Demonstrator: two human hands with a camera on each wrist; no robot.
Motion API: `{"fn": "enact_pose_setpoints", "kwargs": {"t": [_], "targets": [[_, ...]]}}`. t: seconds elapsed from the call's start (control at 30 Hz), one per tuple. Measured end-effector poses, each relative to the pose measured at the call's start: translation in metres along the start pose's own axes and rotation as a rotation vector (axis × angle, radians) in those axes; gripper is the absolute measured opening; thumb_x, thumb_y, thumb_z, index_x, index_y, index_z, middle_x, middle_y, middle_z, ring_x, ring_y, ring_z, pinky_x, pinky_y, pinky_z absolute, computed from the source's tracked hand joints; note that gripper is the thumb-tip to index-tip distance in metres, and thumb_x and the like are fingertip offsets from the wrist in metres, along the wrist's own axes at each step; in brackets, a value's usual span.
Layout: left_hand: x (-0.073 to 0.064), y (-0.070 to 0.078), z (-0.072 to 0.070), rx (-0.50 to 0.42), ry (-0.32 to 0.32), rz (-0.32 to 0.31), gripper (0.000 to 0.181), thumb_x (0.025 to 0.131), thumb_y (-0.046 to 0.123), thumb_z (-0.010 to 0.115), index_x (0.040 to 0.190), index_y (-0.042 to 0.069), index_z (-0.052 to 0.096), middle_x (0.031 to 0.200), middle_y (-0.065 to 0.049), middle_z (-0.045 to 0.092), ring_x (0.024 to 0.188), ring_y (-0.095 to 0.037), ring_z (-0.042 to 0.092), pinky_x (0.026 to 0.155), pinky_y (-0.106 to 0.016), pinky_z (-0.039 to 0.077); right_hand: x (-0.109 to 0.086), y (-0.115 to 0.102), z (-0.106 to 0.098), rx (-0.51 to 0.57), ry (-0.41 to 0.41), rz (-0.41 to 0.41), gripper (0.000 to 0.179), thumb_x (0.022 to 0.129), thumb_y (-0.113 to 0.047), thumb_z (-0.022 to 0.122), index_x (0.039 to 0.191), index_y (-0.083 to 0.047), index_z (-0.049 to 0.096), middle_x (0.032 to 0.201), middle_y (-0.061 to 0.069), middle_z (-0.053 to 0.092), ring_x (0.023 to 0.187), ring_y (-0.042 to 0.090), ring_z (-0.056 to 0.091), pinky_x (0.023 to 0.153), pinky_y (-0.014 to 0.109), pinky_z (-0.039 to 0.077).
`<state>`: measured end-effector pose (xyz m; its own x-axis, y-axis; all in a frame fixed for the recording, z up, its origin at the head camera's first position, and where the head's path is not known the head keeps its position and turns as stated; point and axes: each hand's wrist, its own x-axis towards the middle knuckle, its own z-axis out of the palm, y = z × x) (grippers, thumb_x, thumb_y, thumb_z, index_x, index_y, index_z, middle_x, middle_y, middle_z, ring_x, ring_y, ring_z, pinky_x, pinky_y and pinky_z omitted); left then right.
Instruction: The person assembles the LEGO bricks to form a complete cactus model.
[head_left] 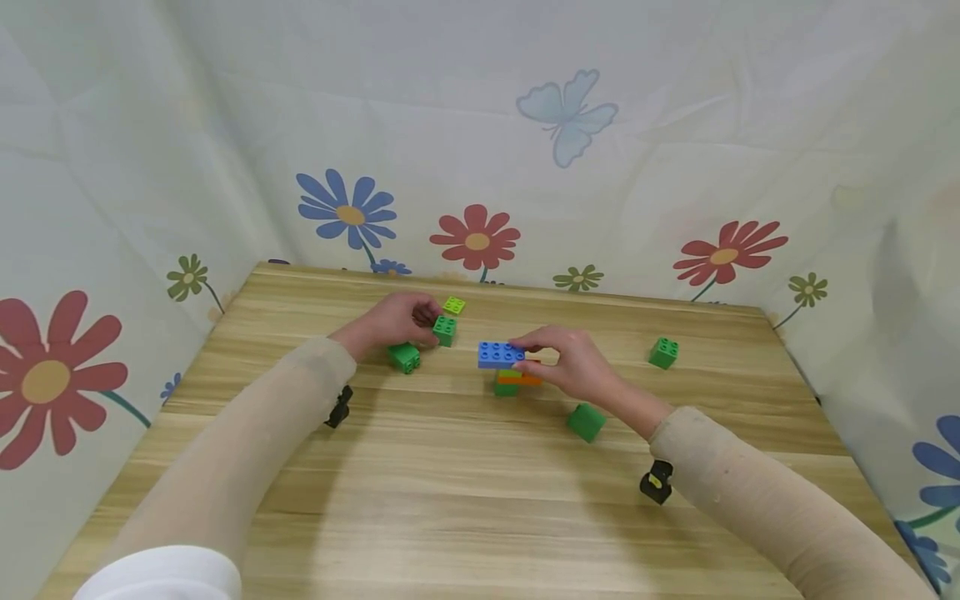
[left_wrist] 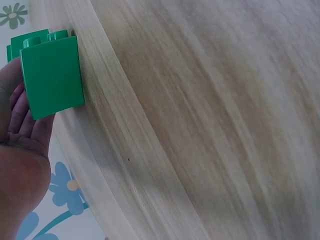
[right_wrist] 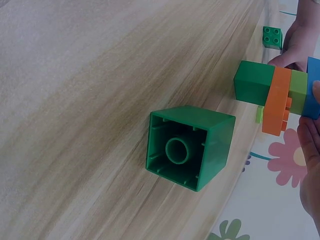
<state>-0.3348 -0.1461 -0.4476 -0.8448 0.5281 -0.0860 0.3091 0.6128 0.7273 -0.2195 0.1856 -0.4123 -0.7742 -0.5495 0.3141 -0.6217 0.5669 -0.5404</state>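
Right grip (head_left: 566, 362) pinches blue brick (head_left: 495, 357) atop stack: lime brick (right_wrist: 298, 92), orange brick (right_wrist: 275, 102), bottom green brick (right_wrist: 253, 81), mid-desk (head_left: 450, 500). Left grip (head_left: 396, 320) beside upright green brick (head_left: 445, 332); can't tell if clasping. Sideways green brick (head_left: 405, 358) just below it. Tipped green brick (right_wrist: 212, 142) nearer me, right of stack, hollow underside showing.

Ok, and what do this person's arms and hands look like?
Left hand and right hand show no gloves. Plain beige sleeves reach the wrists, with a white cuff higher up the left arm. A small black device shows by each sleeve; the right one has a yellow patch.
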Motion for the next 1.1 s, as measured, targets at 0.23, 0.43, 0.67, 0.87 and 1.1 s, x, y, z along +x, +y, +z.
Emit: {"fn": "enact_pose_setpoints", "kwargs": {"t": [0.23, 0.43, 0.67, 0.87, 1.1], "targets": [[0.0013, 0.0003, -0.0008, 0.023, 0.003, 0.008, 0.037, 0.088, 0.011, 0.089, 0.121, 0.005, 0.071, 0.117, -0.01, 0.073, 0.111, -0.027, 0.068, 0.105, -0.044, 0.056, 0.0004, 0.0005, -0.0006, 0.0, -0.003, 0.0, 0.037, 0.093, -0.018, 0.086, 0.128, -0.008, 0.078, 0.121, 0.009, 0.079, 0.104, 0.027, 0.076, 0.093, 0.046, 0.063], [-0.0003, 0.001, -0.0008, 0.005, -0.002, 0.011, 0.043, 0.088, 0.011, 0.089, 0.125, 0.004, 0.069, 0.121, -0.011, 0.073, 0.115, -0.028, 0.068, 0.108, -0.045, 0.055, 0.0005, -0.0004, -0.0012, 0.006, -0.005, -0.004, 0.037, 0.093, -0.018, 0.085, 0.128, -0.007, 0.078, 0.122, 0.009, 0.079, 0.104, 0.028, 0.076, 0.093, 0.047, 0.063], [-0.0032, 0.0053, -0.0008, -0.016, 0.018, 0.025, 0.053, 0.087, 0.014, 0.091, 0.133, 0.005, 0.068, 0.128, -0.01, 0.073, 0.123, -0.028, 0.066, 0.112, -0.045, 0.052, -0.0007, -0.0003, -0.0016, 0.002, -0.002, 0.003, 0.038, 0.093, -0.018, 0.086, 0.128, -0.008, 0.078, 0.122, 0.008, 0.079, 0.104, 0.025, 0.076, 0.093, 0.046, 0.063], [-0.0025, 0.0086, 0.0011, -0.053, 0.017, 0.046, 0.057, 0.086, 0.015, 0.092, 0.136, 0.003, 0.067, 0.132, -0.011, 0.071, 0.126, -0.03, 0.065, 0.113, -0.045, 0.052, -0.0012, -0.0009, -0.0019, 0.005, -0.006, 0.018, 0.038, 0.093, -0.018, 0.086, 0.128, -0.008, 0.078, 0.122, 0.008, 0.079, 0.104, 0.025, 0.076, 0.094, 0.045, 0.063], [-0.0023, 0.006, 0.005, -0.016, 0.026, 0.059, 0.051, 0.087, 0.016, 0.092, 0.132, 0.006, 0.071, 0.129, -0.01, 0.073, 0.121, -0.029, 0.067, 0.109, -0.044, 0.055, -0.0002, -0.0001, -0.0012, 0.01, -0.007, 0.019, 0.037, 0.092, -0.017, 0.087, 0.127, -0.008, 0.079, 0.122, 0.008, 0.079, 0.104, 0.026, 0.076, 0.094, 0.045, 0.063]]}}
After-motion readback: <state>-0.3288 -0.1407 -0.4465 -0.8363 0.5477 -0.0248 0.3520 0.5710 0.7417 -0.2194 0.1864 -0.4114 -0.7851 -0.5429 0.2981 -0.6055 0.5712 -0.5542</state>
